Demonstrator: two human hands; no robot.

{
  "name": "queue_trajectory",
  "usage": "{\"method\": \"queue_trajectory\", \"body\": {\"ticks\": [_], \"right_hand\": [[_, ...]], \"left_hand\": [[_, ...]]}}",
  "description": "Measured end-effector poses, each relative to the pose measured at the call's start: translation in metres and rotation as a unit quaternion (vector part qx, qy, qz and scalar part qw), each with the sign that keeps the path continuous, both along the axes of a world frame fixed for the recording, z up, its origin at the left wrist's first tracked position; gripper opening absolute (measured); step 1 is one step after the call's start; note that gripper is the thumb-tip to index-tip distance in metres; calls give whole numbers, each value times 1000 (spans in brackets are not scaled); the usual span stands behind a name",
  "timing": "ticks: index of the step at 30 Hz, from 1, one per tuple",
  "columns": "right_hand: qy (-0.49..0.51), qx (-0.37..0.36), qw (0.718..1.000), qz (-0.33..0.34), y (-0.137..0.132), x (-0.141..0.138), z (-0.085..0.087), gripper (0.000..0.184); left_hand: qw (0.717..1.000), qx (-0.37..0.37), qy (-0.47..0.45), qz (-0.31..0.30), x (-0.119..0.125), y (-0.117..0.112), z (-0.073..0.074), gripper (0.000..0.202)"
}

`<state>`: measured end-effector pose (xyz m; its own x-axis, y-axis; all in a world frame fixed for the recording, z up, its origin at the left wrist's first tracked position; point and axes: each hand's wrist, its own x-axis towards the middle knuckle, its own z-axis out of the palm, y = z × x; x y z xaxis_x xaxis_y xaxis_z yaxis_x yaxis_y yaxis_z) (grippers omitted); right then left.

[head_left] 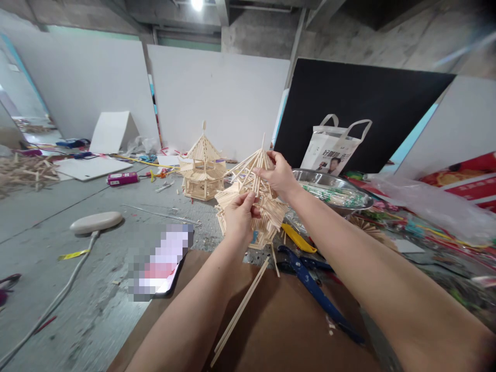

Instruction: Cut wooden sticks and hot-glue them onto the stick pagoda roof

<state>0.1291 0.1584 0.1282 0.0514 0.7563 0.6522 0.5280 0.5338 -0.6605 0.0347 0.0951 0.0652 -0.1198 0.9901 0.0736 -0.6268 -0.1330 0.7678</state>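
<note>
In the middle of the head view stands a pavilion model (pixel 264 238) built of thin wooden sticks, its pointed stick roof (pixel 248 168) partly covered by my hands. My right hand (pixel 279 176) grips the upper roof from the right, thumb and fingers closed near its peak. Lower down, my left hand (pixel 241 213) is closed at the front of the model, by the lower eaves; what exactly its fingertips pinch is hidden. Behind and to the left is a similar pavilion model (pixel 202 170) with a complete-looking roof and a finial.
Nearby lie wooden sticks (pixel 242 310), blue-handled pliers (pixel 318 294), a yellow cutter knife (pixel 298 238) and a phone (pixel 166 261) on or beside a brown board (pixel 271 325). A steel bowl (pixel 368 202) holds wrapped sticks. Left are a white corded device (pixel 96 222) and a purple box (pixel 122 179).
</note>
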Motion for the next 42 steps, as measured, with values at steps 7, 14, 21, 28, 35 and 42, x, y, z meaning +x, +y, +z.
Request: {"method": "queue_trajectory", "body": {"ticks": [7, 14, 21, 28, 35, 42], "right_hand": [[-1, -2, 1000, 2, 0, 0, 0, 53], [-3, -4, 1000, 1, -1, 0, 1, 58], [-10, -1, 1000, 2, 3, 1, -2, 58], [18, -11, 998, -56, -13, 23, 4, 58], [-199, -228, 944, -128, -51, 122, -29, 27], [-453, -380, 782, -197, -84, 185, -72, 21]], "left_hand": [[999, -14, -16, -26, -2, -1, 2, 24], [996, -24, -59, -55, -2, 0, 1, 16], [995, -28, -63, -74, -3, 0, 3, 14], [997, -31, -39, -65, -4, -2, 5, 20], [998, 3, -5, 60, 4, -6, 0, 20], [992, 35, 26, 118, 10, -9, -3, 19]]}}
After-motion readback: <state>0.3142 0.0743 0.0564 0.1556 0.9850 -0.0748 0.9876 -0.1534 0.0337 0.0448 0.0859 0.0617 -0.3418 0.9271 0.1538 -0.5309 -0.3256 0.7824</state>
